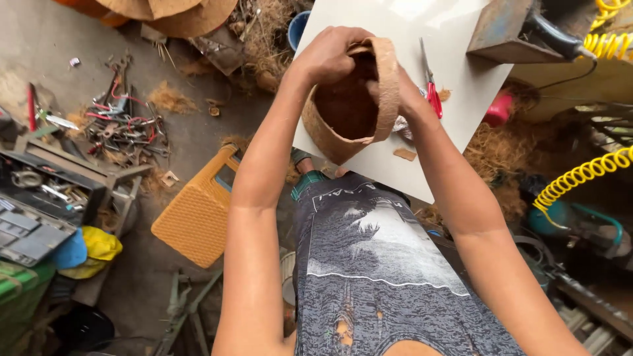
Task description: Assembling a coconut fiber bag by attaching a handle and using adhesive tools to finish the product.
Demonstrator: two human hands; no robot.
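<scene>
While the concrete floor point(46, 39) takes up the left of the view, a white board point(455, 86) is laid across the top right as a work surface. A brown coir fibre pot point(353, 99) is held over the near edge of the board, tilted so that its open mouth faces the camera. Its rim is gripped by the left hand point(328, 56), fingers curled over the upper edge. The right hand point(402, 92) is pressed against the right side of the pot's wall, its fingers hidden inside, so their grip cannot be told. An orange plastic stool point(198, 214) is seen lying on the floor below the left arm. Scattered metal tools point(125, 125) are piled further left. Red-handled scissors point(430, 82) are laid on the board, just right of the pot.
</scene>
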